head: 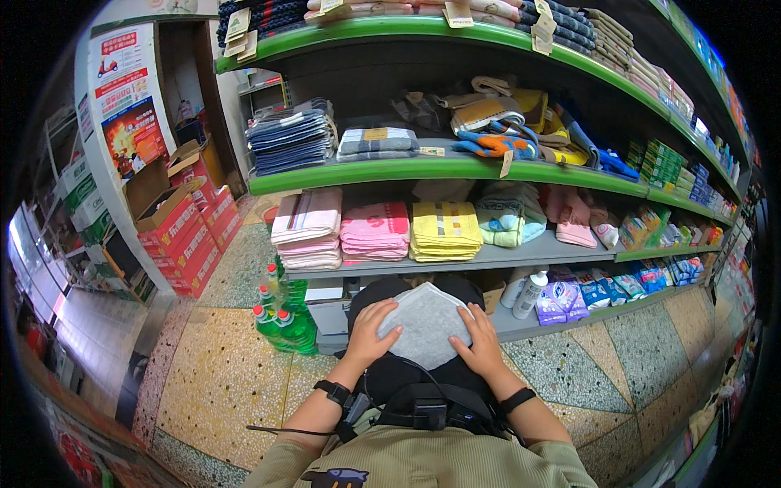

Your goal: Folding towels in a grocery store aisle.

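A light grey folded cloth [424,326] with a pale border lies across my lap, one corner pointing toward the shelf. My left hand [373,329] rests on its left edge, thumb on top, and my right hand [479,341] does the same on its right edge. Ahead on the shelf are stacks of folded towels: white and pink [307,229], pink and red [374,232], and yellow [445,232]. Beside them sits a looser pile of pale green and blue towels [509,216].
Green bottles [284,320] with red caps stand on the floor at left, near stacked red cartons [183,250]. The green-edged shelf [439,174] above holds more towels. White bottles [529,296] and purple packs [561,303] occupy the lowest shelf.
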{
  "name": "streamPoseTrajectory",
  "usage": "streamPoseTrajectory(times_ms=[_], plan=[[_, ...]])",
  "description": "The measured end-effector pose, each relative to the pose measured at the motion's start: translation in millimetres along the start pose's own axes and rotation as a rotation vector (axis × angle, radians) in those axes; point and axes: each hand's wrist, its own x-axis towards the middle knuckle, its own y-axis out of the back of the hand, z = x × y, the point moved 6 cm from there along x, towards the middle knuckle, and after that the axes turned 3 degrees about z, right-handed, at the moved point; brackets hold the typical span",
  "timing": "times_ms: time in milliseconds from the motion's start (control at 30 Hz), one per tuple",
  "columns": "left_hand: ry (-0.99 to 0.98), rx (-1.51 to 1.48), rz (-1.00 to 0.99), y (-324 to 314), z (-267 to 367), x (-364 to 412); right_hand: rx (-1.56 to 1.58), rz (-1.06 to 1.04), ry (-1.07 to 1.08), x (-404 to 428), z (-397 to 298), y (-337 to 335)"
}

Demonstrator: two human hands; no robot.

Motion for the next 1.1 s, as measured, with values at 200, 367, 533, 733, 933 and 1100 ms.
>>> streamPoseTrajectory(times_ms=[200, 367, 533, 733, 933, 1100], plan=[[0.000, 0.010, 0.005, -0.3, 1.3, -0.3, -0.006, 0.001, 0.003, -0.3, -0.3, 1.2], [0.000, 0.004, 0.005, -2.1, 1.1, 0.8, -0.009, -0.004, -0.008, -0.4, 1.7, 1.3], [0.003, 0.006, -0.004, 0.2, -3.5, -0.5, 0.009, -0.011, -0.004, 1.6, 0.6, -1.1], [-0.002, 0.010, -0.019, 0.7, 0.9, -0.6, 0.036, -0.021, -0.007, -0.1, 0.3, -0.7], [0.007, 0.007, -0.005, 5.2, 3.7, -2.3, 0.043, -0.017, -0.008, -1.2, -0.6, -3.3], [0.024, 0.004, -0.005, 6.4, 3.9, -2.3, 0.024, -0.028, -0.008, -0.2, -0.9, -5.6]])
